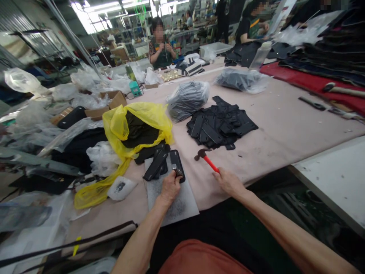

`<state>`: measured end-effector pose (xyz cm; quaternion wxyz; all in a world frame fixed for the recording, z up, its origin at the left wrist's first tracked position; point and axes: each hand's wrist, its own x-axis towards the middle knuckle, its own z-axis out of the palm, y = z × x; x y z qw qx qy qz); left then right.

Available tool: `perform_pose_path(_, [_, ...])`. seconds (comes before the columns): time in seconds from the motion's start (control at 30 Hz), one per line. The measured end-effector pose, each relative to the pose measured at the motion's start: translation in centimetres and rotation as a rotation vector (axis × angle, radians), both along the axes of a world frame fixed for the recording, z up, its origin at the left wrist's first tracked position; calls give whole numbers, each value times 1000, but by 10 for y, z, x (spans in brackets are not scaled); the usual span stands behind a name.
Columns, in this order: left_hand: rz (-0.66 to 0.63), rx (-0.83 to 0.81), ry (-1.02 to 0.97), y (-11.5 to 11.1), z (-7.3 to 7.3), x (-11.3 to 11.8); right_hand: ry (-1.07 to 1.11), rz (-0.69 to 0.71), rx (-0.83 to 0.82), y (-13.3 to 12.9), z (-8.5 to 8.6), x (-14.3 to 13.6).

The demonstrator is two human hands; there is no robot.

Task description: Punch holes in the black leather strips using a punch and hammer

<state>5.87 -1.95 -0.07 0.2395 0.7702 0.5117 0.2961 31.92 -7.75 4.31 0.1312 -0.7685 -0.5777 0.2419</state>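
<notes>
My right hand [229,182] is wrapped round the red handle of a claw hammer [211,163], whose head is over the cloth-covered table. My left hand [170,186] is closed at the near end of a flat black piece [177,158] with rounded corners. A small shiny metal bit [174,166] shows by its fingertips; its kind is too small to tell. Under this hand lies a grey-white board [185,203] with a dark, worn patch. More black strips [156,165] lie across the board's far left part.
A heap of black pieces [219,123] lies beyond the hammer. Left of it sit a yellow bag [114,118] with dark pieces and a filled clear bag [188,99]. Another filled bag [239,80] lies farther back. A co-worker [161,47] sits across the table.
</notes>
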Motion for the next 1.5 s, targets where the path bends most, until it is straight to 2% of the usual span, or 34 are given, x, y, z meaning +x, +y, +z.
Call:
perform_pose_path(0.1, [-3, 16, -29, 1, 1, 1, -166, 78, 240, 7, -10, -26])
perform_pose_path(0.17, [-4, 23, -48, 1, 1, 1, -97, 149, 333, 16, -9, -48])
perform_pose_path(0.27, [-6, 28, -51, 1, 3, 1, 90, 214, 340, 27, -12, -81])
perform_pose_path(0.4, [14, -37, -103, 2, 6, 0, 201, 196, 312, 31, -30, -106])
perform_pose_path(0.5, [105, -132, -208, 5, 8, -3, 237, 191, 304, 29, -40, -108])
perform_pose_path(0.63, [255, -191, -332, 7, 7, -9, 237, 178, 295, 27, -40, -106])
perform_pose_path(0.8, [145, -135, -267, 3, 5, -13, 180, 177, 327, 24, -28, -112])
perform_pose_path(0.97, [157, -122, -247, 2, 6, -13, 118, 195, 301, 27, -21, -116])
perform_pose_path(1.33, [147, -49, -231, 3, 1, -12, 155, 213, 333, 30, -24, -120])
perform_pose_path(1.5, [134, -27, -184, 1, -2, -12, 320, 255, 464, 4, -28, -115])
